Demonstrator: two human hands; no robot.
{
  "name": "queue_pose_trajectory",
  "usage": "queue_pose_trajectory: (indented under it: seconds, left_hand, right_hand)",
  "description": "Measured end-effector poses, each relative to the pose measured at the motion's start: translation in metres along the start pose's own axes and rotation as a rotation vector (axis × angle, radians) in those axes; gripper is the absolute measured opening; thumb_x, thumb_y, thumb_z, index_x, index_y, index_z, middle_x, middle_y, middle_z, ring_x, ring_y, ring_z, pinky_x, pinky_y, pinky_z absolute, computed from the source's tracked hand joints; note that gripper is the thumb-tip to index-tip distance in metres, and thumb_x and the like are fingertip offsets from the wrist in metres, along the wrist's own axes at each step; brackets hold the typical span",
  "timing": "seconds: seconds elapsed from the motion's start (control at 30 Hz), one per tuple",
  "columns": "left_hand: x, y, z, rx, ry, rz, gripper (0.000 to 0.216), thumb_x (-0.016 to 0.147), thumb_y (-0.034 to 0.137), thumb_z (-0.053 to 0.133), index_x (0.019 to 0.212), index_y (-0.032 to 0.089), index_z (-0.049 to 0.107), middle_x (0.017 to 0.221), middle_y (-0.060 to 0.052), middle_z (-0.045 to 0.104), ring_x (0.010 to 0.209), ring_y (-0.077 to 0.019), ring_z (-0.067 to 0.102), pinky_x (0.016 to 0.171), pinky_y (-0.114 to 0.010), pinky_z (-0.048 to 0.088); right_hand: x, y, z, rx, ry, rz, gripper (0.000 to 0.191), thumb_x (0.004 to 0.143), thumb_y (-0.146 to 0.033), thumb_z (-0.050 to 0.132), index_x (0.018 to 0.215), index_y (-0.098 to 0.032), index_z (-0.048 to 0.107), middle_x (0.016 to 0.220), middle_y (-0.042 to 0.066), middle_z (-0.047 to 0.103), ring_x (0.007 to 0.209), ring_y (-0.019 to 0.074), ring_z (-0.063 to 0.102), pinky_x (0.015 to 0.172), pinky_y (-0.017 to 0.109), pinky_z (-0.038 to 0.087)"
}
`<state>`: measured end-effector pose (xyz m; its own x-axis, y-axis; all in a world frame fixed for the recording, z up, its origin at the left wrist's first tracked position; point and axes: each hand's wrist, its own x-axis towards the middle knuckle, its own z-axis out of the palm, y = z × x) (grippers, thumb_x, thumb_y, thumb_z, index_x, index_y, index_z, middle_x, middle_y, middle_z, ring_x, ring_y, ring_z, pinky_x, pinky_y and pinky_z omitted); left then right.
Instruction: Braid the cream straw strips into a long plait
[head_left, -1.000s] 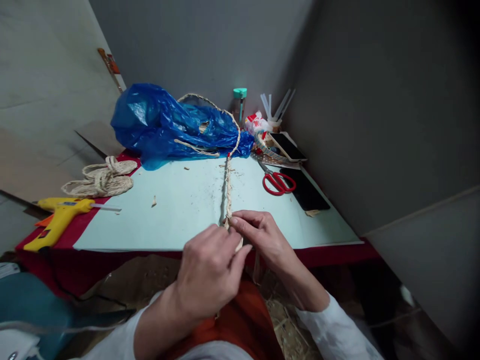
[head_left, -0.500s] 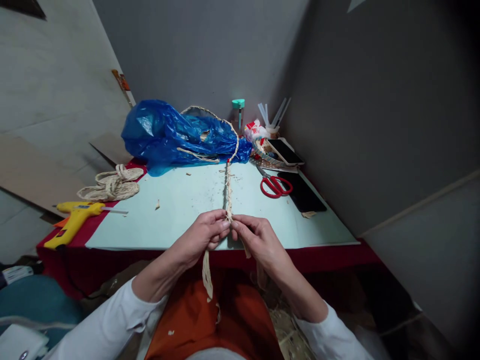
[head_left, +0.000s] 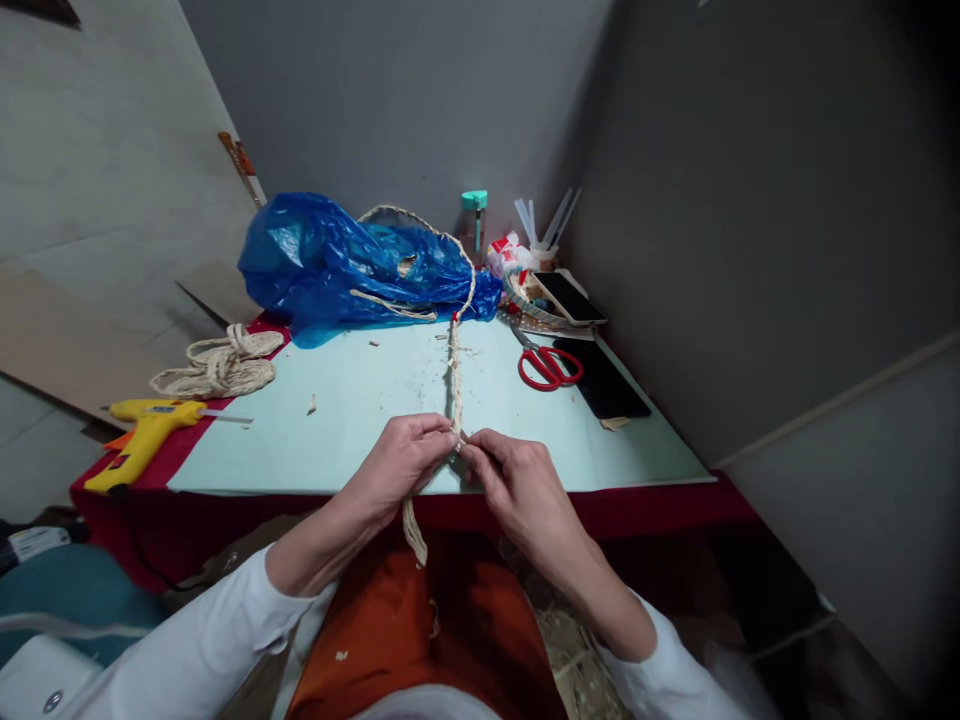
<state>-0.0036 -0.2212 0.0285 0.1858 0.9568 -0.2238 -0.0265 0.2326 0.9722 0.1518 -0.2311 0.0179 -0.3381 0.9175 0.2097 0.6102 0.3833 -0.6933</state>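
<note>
A pale braided cord [head_left: 456,375] of straw-like fibre runs from the blue plastic bag [head_left: 322,270] toward me, with a small red spot where it bends at the bag's front. My left hand [head_left: 405,458] is closed, thumb and forefinger pinching the cord's near end. From beneath that hand a loose pale strand [head_left: 413,533] hangs below the table edge. Close on the right, my right hand [head_left: 517,478] is closed too, its fingertips pinched at the same end of the braid. The exact crossing of the strands between the fingertips is partly hidden.
Red-handled scissors [head_left: 550,367] and a dark flat tablet-like object [head_left: 600,378] lie to the right. A phone [head_left: 568,298] rests on a round basket [head_left: 517,295] behind. At the left are a yellow glue gun [head_left: 146,430] and small woven slippers [head_left: 217,365].
Both hands remain at the braid's near end. The right fingers have shifted slightly, and the strands that hung below the right hand no longer show. The view has moved a little.
</note>
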Motion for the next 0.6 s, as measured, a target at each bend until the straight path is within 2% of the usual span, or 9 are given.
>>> queue_pose_trajectory:
  seconds: [0.17, 0.27, 0.37, 0.5, 0.6]
  left_hand:
    - [0.000, -0.002, 0.004, 0.136, 0.040, 0.061, 0.015, 0.076, 0.028, 0.061, 0.072, 0.014, 0.060, 0.047, 0.007, 0.043, 0.044, -0.0059, 0.031, 0.044, -0.020, 0.020]
    - [-0.001, -0.005, 0.006, 0.162, 0.050, 0.084, 0.015, 0.078, 0.027, 0.057, 0.071, 0.014, 0.061, 0.053, 0.002, 0.056, 0.045, -0.0071, 0.038, 0.046, -0.021, 0.024]
    - [-0.001, -0.007, 0.007, 0.119, 0.064, 0.093, 0.016, 0.077, 0.026, 0.059, 0.069, 0.014, 0.062, 0.058, 0.001, 0.059, 0.048, -0.0074, 0.043, 0.050, -0.021, 0.030]
    - [-0.003, -0.007, 0.003, 0.016, 0.026, 0.055, 0.017, 0.076, 0.028, 0.062, 0.070, 0.012, 0.064, 0.066, -0.003, 0.065, 0.056, -0.0103, 0.051, 0.055, -0.023, 0.037]
    - [-0.004, -0.007, -0.001, -0.062, -0.029, 0.021, 0.017, 0.075, 0.029, 0.064, 0.076, 0.011, 0.064, 0.072, -0.006, 0.068, 0.061, -0.0122, 0.056, 0.056, -0.023, 0.040]
  right_hand:
    - [-0.010, -0.003, -0.004, -0.319, 0.111, -0.057, 0.023, 0.092, -0.018, 0.042, 0.074, -0.018, 0.057, 0.068, 0.005, 0.060, 0.057, 0.0145, 0.048, 0.057, 0.027, 0.028]
    - [-0.016, -0.009, 0.002, -0.450, 0.219, -0.136, 0.022, 0.089, -0.012, 0.043, 0.073, -0.017, 0.057, 0.068, 0.005, 0.060, 0.061, 0.0161, 0.051, 0.058, 0.029, 0.028]
    - [-0.022, -0.017, 0.017, -0.484, 0.278, -0.184, 0.022, 0.088, -0.008, 0.041, 0.077, -0.017, 0.058, 0.068, 0.005, 0.060, 0.062, 0.0169, 0.053, 0.058, 0.029, 0.030]
    - [-0.030, -0.023, 0.043, -0.574, 0.351, -0.225, 0.025, 0.086, -0.003, 0.038, 0.094, -0.012, 0.060, 0.073, 0.007, 0.062, 0.065, 0.0182, 0.056, 0.057, 0.029, 0.033]
    - [-0.034, -0.026, 0.046, -0.621, 0.345, -0.239, 0.028, 0.083, 0.000, 0.039, 0.099, -0.011, 0.059, 0.078, 0.008, 0.065, 0.071, 0.0195, 0.057, 0.056, 0.029, 0.035]
